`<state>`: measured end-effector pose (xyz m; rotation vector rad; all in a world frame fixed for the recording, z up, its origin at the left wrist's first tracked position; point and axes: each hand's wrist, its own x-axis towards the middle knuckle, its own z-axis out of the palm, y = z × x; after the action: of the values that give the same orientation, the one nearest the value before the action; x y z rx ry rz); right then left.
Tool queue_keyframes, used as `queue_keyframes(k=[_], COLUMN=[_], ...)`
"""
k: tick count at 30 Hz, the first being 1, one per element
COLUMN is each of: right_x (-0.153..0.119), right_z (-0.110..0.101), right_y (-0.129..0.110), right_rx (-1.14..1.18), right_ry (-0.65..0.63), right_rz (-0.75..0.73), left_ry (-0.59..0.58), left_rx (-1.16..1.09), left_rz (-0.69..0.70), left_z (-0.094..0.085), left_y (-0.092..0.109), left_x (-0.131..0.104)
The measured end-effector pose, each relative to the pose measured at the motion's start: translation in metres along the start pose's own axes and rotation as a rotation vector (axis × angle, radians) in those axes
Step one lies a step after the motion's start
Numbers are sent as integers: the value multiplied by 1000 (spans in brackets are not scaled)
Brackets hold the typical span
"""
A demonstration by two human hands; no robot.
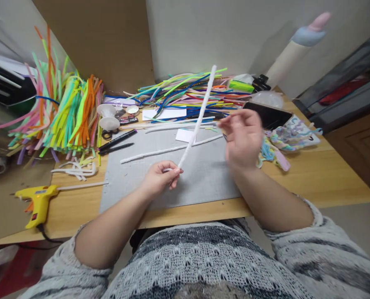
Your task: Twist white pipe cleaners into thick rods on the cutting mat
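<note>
My left hand pinches the lower end of a white pipe cleaner between thumb and fingers. The pipe cleaner slants up and to the right, its far end free in the air. To its right, my right hand is raised above the mat, slightly blurred. Its fingers are loosely curled and apart, with nothing visible held in them. A second white pipe cleaner lies across the grey mat, passing behind the held one. A small white card is partly hidden behind the held pipe cleaner.
A yellow glue gun lies at left with a glue stick in it. Bundled colourful pipe cleaners stand behind it; more lie along the back. Black pens and a white spool sit left; a dark tablet-like object is at right.
</note>
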<state>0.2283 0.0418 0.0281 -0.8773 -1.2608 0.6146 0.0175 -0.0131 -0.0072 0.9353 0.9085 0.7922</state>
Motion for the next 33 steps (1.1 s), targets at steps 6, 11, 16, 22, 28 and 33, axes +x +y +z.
queue_keyframes(k=[6,11,16,22,28,33], right_x=[-15,-19,-22,-16,-16,-21], right_z=[17,17,20,18,18,22], right_y=[11,16,27,28,30,26], right_rx=[671,656,602,596,593,432], right_ry=[-604,-557,-526,-493,-516,-458], right_rz=[822,764,717,756,752,796], left_ry=[-20,-8,28,88,150,248], left_rx=[-2,-17,-4,135,250,398], left_rz=[-56,-87,-99,-71,-77,-11], left_z=[-2,3,7,8,9,7], left_y=[-6,-9,-12,-13,-14,-14], left_x=[0,0,1,0,0,-1])
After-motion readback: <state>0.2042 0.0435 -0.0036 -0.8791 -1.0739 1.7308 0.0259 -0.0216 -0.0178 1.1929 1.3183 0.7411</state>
